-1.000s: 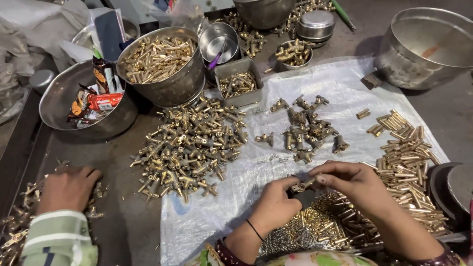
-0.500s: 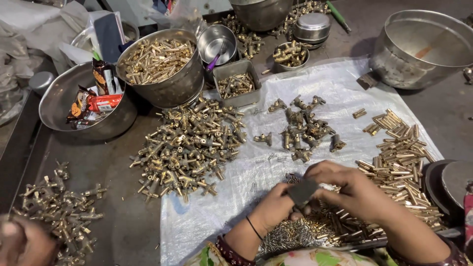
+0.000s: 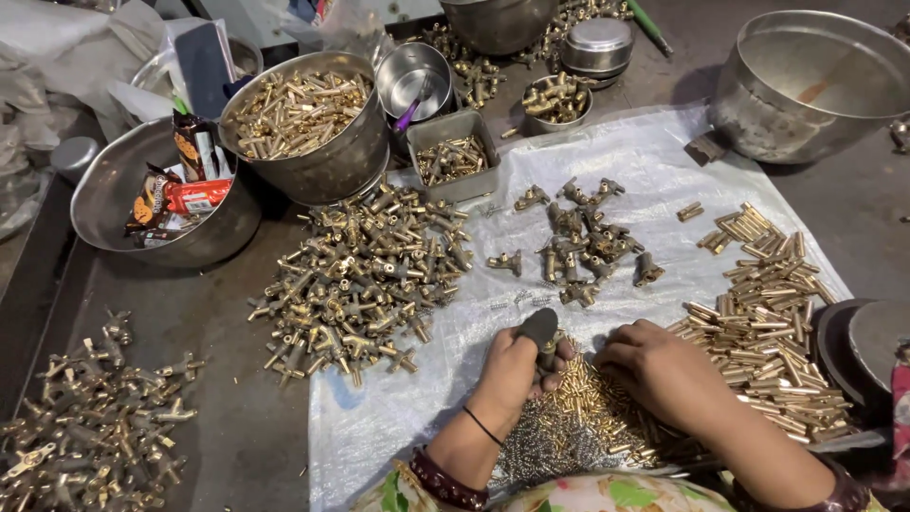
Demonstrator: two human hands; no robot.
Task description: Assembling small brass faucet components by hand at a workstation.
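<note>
Landmark: white plastic sheet (image 3: 664, 161), spread so small parts stay gathered and visible.

- Left hand (image 3: 512, 365): clenched around a dark-handled tool (image 3: 541, 327), held upright at the sheet's near edge.
- Right hand (image 3: 664, 365): laid palm-down on the small brass pins (image 3: 592, 403) heaped there, apparently picking; whether anything is pinched cannot be told.
- Brass fittings, large heap (image 3: 365, 275): at the sheet's left edge.
- Smaller cluster of fittings (image 3: 583, 242): mid-sheet, kept apart.
- Brass tubes (image 3: 768, 313): stacked along the right edge.
- Steel bowl of tubes (image 3: 303, 118): beyond the sheet's far-left corner.
</note>
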